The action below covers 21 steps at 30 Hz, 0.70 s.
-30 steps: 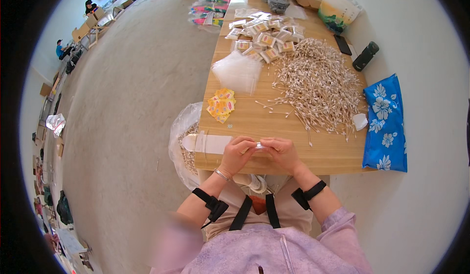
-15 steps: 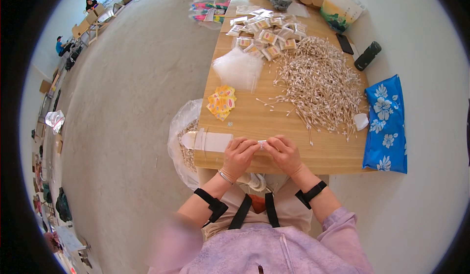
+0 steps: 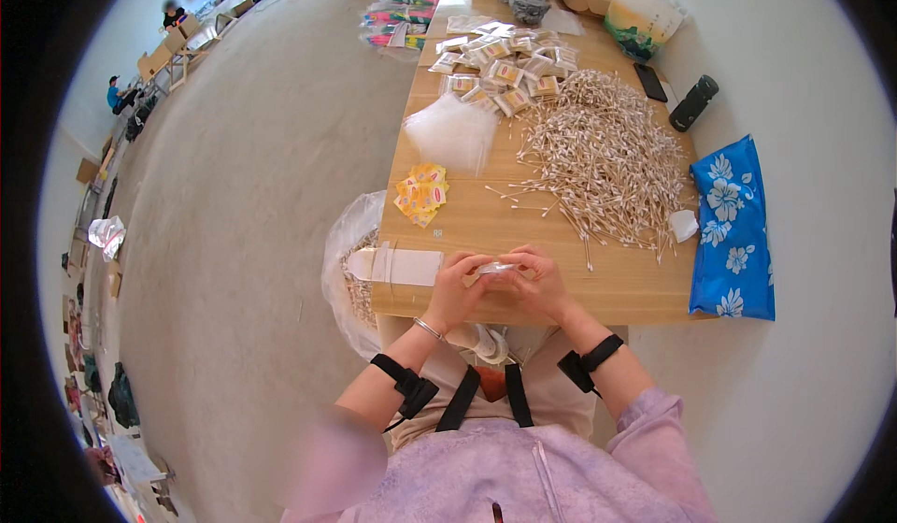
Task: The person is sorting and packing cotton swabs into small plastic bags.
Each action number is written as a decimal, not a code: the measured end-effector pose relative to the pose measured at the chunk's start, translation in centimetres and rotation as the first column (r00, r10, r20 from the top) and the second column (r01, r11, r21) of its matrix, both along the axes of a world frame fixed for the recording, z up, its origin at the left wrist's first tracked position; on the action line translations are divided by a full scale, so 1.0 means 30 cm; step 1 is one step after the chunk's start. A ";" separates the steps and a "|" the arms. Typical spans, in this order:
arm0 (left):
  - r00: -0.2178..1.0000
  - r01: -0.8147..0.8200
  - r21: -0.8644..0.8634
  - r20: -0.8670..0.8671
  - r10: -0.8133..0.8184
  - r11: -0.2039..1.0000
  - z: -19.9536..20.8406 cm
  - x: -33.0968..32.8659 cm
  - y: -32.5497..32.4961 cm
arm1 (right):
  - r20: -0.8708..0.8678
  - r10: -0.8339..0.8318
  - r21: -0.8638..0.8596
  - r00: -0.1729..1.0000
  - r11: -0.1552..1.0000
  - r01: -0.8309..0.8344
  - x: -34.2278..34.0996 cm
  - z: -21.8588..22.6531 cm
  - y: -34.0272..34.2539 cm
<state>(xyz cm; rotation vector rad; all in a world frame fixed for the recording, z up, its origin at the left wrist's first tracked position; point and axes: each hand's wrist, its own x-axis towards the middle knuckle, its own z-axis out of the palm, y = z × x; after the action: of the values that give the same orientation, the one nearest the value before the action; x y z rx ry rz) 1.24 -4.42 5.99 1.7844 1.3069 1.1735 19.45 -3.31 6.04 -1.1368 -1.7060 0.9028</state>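
Between my fingertips, over the near edge of the wooden table [image 3: 561, 285], is a small clear plastic bag [image 3: 495, 268]. My left hand [image 3: 456, 287] pinches its left side and my right hand [image 3: 534, 285] grips its right side; what lies inside it is hard to make out. Left of my left hand lies a white card strip [image 3: 411, 267] with a rounded end. Farther up the table are a stack of yellow printed cards [image 3: 422, 194] and a pile of clear empty bags [image 3: 453, 130]. A large heap of cotton swabs [image 3: 607, 163] spreads over the right half.
Filled swab packets [image 3: 505, 65] are heaped farther back. Along the right side are a blue flowered pouch [image 3: 733, 229], a black bottle [image 3: 694, 102] and a phone [image 3: 650, 82]. A plastic sack of swabs [image 3: 341, 289] stands by the table's left edge. Two people sit far off.
My hands have risen slightly and turned, with the fingers spread more around the small bag. More of the clear plastic shows between them now.
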 end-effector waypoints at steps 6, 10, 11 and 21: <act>0.956 0.116 -0.218 0.289 -0.049 0.969 -0.044 -0.012 0.025 | -0.016 0.060 -0.063 0.998 0.996 -0.061 -0.001 0.000 0.029; 0.990 0.061 -0.166 0.137 -0.039 0.984 -0.015 -0.008 0.015 | 0.025 0.034 -0.033 0.999 0.999 -0.033 -0.013 0.019 0.008; 0.990 0.064 -0.172 0.138 -0.040 0.983 -0.005 -0.004 0.010 | 0.026 0.032 -0.038 0.999 0.999 -0.031 -0.014 0.015 0.005; 0.948 0.124 -0.267 0.316 -0.034 0.956 -0.100 -0.029 -0.021 | 0.017 0.099 -0.115 0.995 0.989 -0.096 -0.013 -0.020 -0.011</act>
<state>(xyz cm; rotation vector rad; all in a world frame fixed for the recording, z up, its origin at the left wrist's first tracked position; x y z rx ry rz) 0.36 -5.06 3.00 1.3713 1.1407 1.1052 19.06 -3.65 5.44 -1.1499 -1.7597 1.0637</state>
